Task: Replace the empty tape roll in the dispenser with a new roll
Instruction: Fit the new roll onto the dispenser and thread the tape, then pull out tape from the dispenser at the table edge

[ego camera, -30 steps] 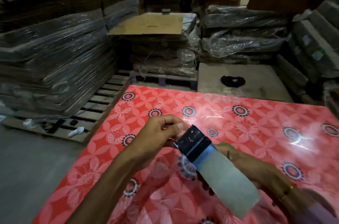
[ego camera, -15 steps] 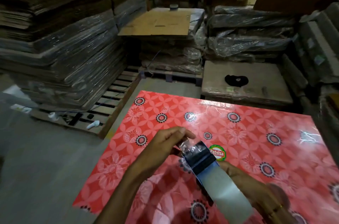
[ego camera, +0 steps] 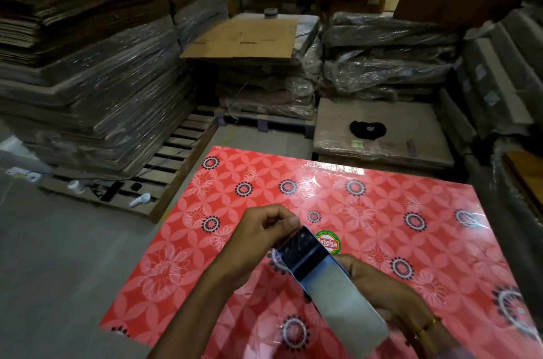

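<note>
I hold a tape dispenser (ego camera: 305, 255) over the red flower-patterned table (ego camera: 382, 211); its dark metal front plate faces up. A wide roll of pale tape (ego camera: 343, 314) sits in it, seen from its outer face. My right hand (ego camera: 390, 297) grips the roll and the dispenser from the right side. My left hand (ego camera: 264, 229) is at the dispenser's front end, thumb and fingers pinching a clear tape end (ego camera: 289, 230) above the plate. The dispenser's handle and hub are hidden.
A green and red round sticker (ego camera: 330, 242) lies on the table behind the dispenser. Beyond the table stand wrapped stacks of flat cardboard (ego camera: 88, 94), a wooden pallet (ego camera: 176, 150) and a black cap (ego camera: 367, 129) on a low stack. Grey floor (ego camera: 58, 270) lies to the left.
The camera view has shifted, showing more table and floor. My left hand's pinch sits slightly higher over the front plate; the right hand keeps its grip on the roll.
</note>
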Demonstrator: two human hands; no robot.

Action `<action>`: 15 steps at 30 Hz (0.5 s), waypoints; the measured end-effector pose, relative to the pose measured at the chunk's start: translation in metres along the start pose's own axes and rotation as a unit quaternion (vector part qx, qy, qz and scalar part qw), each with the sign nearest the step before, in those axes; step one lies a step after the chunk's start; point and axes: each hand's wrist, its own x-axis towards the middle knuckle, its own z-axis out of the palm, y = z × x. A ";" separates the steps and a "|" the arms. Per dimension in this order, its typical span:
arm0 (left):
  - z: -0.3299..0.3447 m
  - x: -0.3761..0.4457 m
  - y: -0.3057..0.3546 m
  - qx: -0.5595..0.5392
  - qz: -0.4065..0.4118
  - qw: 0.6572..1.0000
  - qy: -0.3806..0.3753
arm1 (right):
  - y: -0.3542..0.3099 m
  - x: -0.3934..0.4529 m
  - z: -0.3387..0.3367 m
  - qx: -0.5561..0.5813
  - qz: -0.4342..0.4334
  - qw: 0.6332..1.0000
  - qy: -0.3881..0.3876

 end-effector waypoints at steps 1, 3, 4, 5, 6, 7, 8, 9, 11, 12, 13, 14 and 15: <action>0.003 0.001 -0.001 -0.026 -0.012 1.000 -0.005 | -0.003 -0.002 -0.002 0.023 0.005 1.000 0.003; 0.011 0.003 -0.004 -0.087 -0.046 0.995 -0.007 | -0.004 -0.005 -0.011 0.029 0.003 1.000 0.007; 0.014 0.003 -0.007 -0.116 -0.065 0.991 -0.005 | -0.005 -0.007 -0.012 0.018 0.005 1.000 0.004; 0.017 0.002 -0.009 -0.139 -0.085 0.987 -0.003 | -0.005 -0.008 -0.014 0.008 0.011 1.000 0.012; 0.019 0.002 -0.011 -0.158 -0.100 0.982 -0.001 | -0.006 -0.010 -0.014 0.002 0.009 1.000 0.013; 0.021 0.001 -0.014 -0.175 -0.110 0.978 0.000 | -0.004 -0.010 -0.015 -0.010 0.005 1.000 0.012; 0.022 0.000 -0.017 -0.193 -0.116 0.974 0.001 | -0.005 -0.010 -0.015 -0.019 0.005 1.000 0.010; 0.023 -0.002 -0.019 -0.216 -0.118 0.969 0.001 | -0.004 -0.010 -0.014 -0.022 0.006 1.000 0.017; 0.025 -0.003 -0.020 -0.260 -0.123 0.958 0.003 | -0.002 -0.009 -0.012 -0.016 0.008 1.000 0.019; 0.026 -0.003 -0.021 -0.273 -0.123 0.954 0.001 | -0.002 -0.008 -0.011 -0.013 0.004 1.000 0.019; 0.027 -0.002 -0.020 -0.277 -0.120 0.953 -0.004 | -0.003 -0.009 -0.008 -0.009 0.002 1.000 0.016; 0.026 0.000 -0.021 -0.269 -0.113 0.956 -0.010 | -0.004 -0.009 -0.007 -0.011 0.004 1.000 0.017; 0.025 0.002 -0.020 -0.249 -0.106 0.963 -0.017 | -0.002 -0.009 -0.007 -0.013 -0.003 1.000 0.024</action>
